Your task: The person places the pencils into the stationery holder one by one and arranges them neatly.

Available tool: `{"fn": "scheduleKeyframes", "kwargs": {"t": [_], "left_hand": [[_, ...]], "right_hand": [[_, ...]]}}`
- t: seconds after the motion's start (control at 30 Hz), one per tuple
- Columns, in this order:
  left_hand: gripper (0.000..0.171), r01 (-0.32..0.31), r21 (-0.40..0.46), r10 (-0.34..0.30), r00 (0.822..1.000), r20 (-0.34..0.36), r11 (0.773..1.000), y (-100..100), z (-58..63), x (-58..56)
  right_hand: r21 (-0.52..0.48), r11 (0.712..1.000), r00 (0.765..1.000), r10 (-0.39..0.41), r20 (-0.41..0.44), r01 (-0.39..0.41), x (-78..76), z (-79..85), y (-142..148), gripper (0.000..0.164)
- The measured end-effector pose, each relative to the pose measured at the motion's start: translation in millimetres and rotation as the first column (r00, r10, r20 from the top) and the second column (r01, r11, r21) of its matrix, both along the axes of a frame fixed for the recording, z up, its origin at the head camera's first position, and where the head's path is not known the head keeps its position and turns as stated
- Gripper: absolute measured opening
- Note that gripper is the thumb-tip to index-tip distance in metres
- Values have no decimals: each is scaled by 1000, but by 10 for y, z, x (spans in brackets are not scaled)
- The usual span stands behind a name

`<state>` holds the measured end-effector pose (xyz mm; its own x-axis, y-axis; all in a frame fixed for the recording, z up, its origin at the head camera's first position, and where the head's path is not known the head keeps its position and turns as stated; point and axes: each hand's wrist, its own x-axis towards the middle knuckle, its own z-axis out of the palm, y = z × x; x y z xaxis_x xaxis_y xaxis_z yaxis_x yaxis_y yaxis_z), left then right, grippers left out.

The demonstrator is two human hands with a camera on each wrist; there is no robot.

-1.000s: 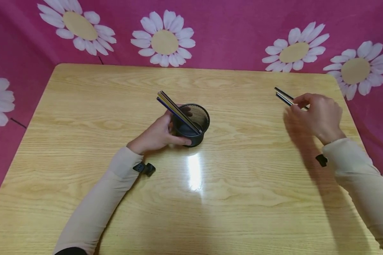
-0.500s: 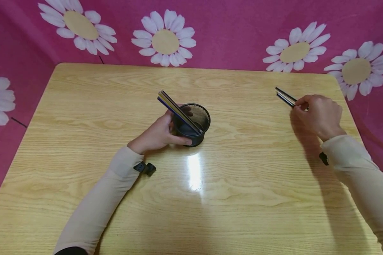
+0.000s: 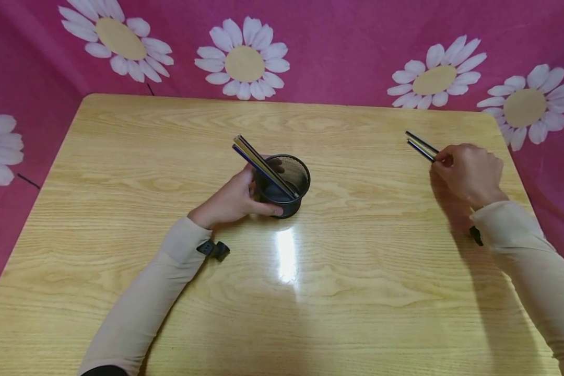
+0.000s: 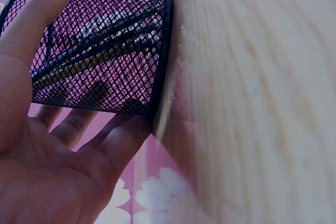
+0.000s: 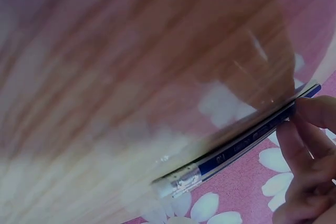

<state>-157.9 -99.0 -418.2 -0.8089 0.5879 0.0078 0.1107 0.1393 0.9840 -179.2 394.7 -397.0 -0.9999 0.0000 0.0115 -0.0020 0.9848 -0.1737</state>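
Observation:
My left hand (image 3: 235, 198) holds a black mesh pencil cup (image 3: 290, 210) by its side near the middle of the table. Several pencils (image 3: 262, 166) lean inside it, their upper ends out over the rim toward the far left. At the right, my right hand (image 3: 472, 172) pinches a dark blue pencil (image 5: 239, 148) between thumb and fingers. That pencil has a white eraser (image 5: 165, 187) in a silver ferrule, and it lies low along the tabletop. Another dark pencil (image 3: 419, 138) is right beside it; the hand hides their near ends.
The wood-grain table (image 3: 357, 292) carries a bright light reflection in front of the cup. A pink cloth (image 3: 338, 52) with white daisies hangs behind the table and at its sides.
My right hand has shifted slightly right along the pencils, and its fingertips have closed on the blue one. The left hand and the cup stay in place.

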Motion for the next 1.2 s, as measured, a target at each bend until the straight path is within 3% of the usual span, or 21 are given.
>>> {"fn": "scheduleKeyframes", "kwargs": {"t": [0.5,0.8,1.0,1.2], "left_hand": [[101,11,3,-11,1000,1,1000,3,-6,-1],[100,3,-10,-3,1000,-8,1000,-13,1,0],[102,5,-1,-5,1000,5,1000,-3,11,0],[101,3,-22,-3,1000,-4,1000,0,17,0]], "right_hand": [[33,999,1000,-4,29,3,-25,-24,-14,21],[11,999,999,-36,30,35,19,42,-37,26],[-47,999,997,-14,-78,11,77,89,-125,26],[-89,995,973,17,-232,-39,157,120,-232,18]]}}
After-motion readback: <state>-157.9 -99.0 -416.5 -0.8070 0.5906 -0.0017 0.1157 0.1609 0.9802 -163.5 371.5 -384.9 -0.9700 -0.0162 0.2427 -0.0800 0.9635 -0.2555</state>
